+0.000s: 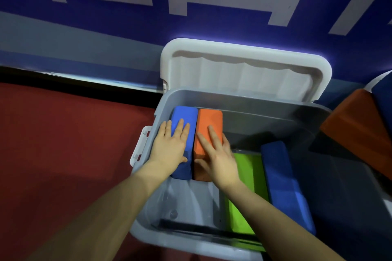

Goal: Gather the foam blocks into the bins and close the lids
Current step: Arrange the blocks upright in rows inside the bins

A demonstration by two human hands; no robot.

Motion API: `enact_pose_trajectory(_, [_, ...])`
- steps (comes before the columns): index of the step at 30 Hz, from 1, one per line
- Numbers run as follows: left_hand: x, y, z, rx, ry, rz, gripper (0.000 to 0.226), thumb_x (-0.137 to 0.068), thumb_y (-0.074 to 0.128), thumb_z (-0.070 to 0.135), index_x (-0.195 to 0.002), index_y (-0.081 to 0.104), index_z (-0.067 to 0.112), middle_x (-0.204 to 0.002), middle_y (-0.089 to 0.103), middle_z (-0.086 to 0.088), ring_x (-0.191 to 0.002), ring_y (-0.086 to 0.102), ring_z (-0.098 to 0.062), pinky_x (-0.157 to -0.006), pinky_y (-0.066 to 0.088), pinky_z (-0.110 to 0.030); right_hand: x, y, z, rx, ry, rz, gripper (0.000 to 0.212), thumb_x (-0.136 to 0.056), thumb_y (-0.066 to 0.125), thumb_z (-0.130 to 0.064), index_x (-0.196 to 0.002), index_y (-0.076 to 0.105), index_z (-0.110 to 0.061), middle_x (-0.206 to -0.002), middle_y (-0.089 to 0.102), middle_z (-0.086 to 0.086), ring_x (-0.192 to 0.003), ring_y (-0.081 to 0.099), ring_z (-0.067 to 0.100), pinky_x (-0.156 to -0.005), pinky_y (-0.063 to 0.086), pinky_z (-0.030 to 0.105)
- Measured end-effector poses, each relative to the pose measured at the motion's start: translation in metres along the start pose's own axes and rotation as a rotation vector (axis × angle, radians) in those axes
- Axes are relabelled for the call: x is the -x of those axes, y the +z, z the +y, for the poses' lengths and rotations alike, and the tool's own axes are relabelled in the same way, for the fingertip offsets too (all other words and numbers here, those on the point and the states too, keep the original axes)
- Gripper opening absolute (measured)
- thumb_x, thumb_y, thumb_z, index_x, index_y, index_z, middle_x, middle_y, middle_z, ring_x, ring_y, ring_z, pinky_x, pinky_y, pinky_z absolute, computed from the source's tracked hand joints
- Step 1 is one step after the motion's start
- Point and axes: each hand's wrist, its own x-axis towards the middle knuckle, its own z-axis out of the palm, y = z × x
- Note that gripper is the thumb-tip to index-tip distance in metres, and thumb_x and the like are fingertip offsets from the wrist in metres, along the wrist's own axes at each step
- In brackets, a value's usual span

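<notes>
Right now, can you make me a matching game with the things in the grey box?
Things:
1. left hand
2. right hand
3. green block
4. white lid

Places or states:
A. lying low in the bin, beside a blue block
B. flat on the orange block
C. standing open against the wall
D. flat on the blue block by the bin's left wall

Pairs: 1-D, 2-B, 3-A, 4-C
</notes>
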Motion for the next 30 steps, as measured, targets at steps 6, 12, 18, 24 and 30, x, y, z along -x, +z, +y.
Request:
enact_pose_trajectory(6, [0.004, -0.011, -0.008, -0.045, 0.073, -0.01, 0.104, -0.086, 0.046, 0.067, -0.151, -0.006, 0.004, -0.16, -0.002, -0.016, -0.139, 0.024, -0.042, -0.114, 0.016, -0.042, -0.003, -0.02, 0.007, 0.118, 0.071, -0.143, 0.09, -0.086, 0.064, -0.043, -0.15, 0.0, -0.045, -0.161, -0.01, -0.001, -0.139, 0.025, 0.034, -0.106, 0.034, 0.044])
enact_pose_trajectory(12, [-0.001, 0.001, 0.001, 0.086, 0.036, -0.009, 0.112, -0.082, 0.052, 0.067, -0.149, -0.018, 0.01, -0.158, -0.019, -0.014, -0.144, -0.007, -0.043, -0.116, -0.003, -0.049, 0.0, -0.009, -0.002, 0.07, 0.087, -0.144, 0.09, -0.087, 0.066, -0.03, -0.151, 0.003, -0.04, -0.162, -0.008, 0.001, -0.138, 0.025, 0.039, -0.116, 0.008, 0.054])
enact_pose_trajectory(18, [0.001, -0.004, 0.004, 0.15, 0.046, -0.063, 0.117, -0.081, 0.06, 0.062, -0.148, -0.022, 0.014, -0.156, -0.026, -0.014, -0.143, -0.014, -0.043, -0.116, -0.006, -0.049, 0.001, -0.02, 0.001, 0.132, 0.065, -0.227, 0.089, -0.088, 0.062, -0.038, -0.15, -0.002, -0.044, -0.16, -0.016, -0.004, -0.139, 0.022, 0.037, -0.116, 0.009, 0.054])
enact_pose_trajectory(24, [0.025, -0.019, 0.008, 0.259, 0.112, -0.055, 0.107, -0.086, 0.057, 0.058, -0.149, -0.02, 0.02, -0.157, -0.025, -0.007, -0.145, -0.018, -0.031, -0.116, -0.007, -0.05, 0.026, -0.06, 0.019, 0.136, 0.018, -0.274, 0.085, -0.089, 0.058, -0.046, -0.149, -0.002, -0.046, -0.16, -0.012, -0.014, -0.147, 0.002, 0.031, -0.115, 0.016, 0.044])
enact_pose_trajectory(30, [0.036, -0.039, 0.056, 0.405, 0.263, 0.125, 0.074, -0.096, 0.044, 0.046, -0.153, 0.002, 0.027, -0.161, -0.01, 0.004, -0.147, -0.009, -0.02, -0.116, -0.003, -0.045, 0.078, -0.093, 0.068, 0.276, 0.077, -0.323, 0.071, -0.091, 0.047, -0.058, -0.151, 0.016, -0.037, -0.161, 0.001, -0.01, -0.145, 0.014, 0.026, -0.112, 0.028, 0.037])
